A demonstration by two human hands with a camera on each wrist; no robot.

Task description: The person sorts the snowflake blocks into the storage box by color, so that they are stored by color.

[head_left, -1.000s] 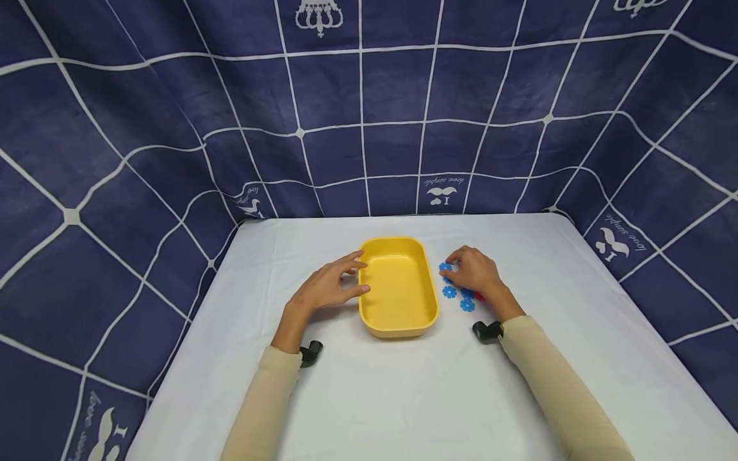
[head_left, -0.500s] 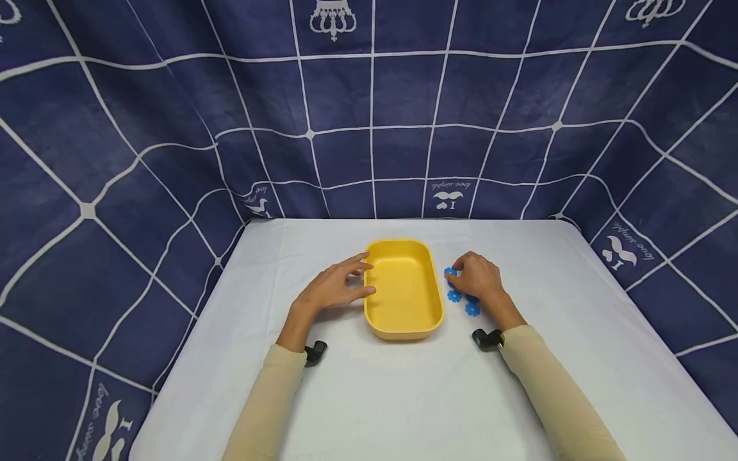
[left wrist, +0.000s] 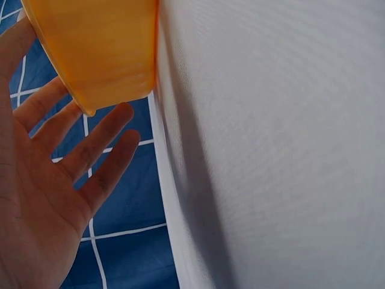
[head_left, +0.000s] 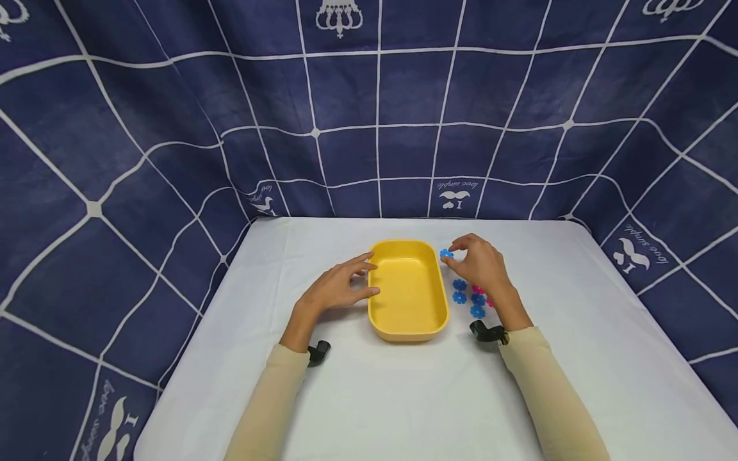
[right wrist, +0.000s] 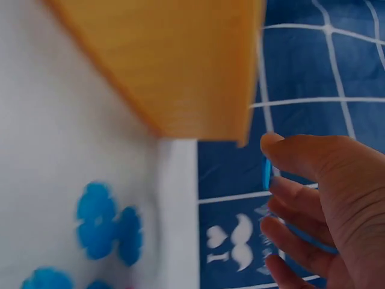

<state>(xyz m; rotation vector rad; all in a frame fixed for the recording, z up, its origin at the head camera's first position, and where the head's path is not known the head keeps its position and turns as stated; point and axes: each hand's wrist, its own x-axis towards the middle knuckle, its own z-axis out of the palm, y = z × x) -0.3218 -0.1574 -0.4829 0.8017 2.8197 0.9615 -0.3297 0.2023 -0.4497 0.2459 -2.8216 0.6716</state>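
Observation:
My right hand pinches a blue flower-shaped plastic disc between thumb and fingertips, just beyond the right rim of a yellow rectangular bin. Seen edge-on in the right wrist view, that disc is thin and raised off the table. The bin is bare inside. At its left rim, my left hand has its fingers spread and extended, the fingertips overlapping the edge. Several more blue discs lie on the table right of the bin, with pink discs partly covered by my right wrist.
A white cloth covers the table. Dark blue curtains with white grid lines hang behind it and along both sides. Each wrist carries a small black camera.
My right hand has lifted a blue disc from the group and carried it up and left toward the bin, uncovering pink discs. My left hand keeps its place at the rim.

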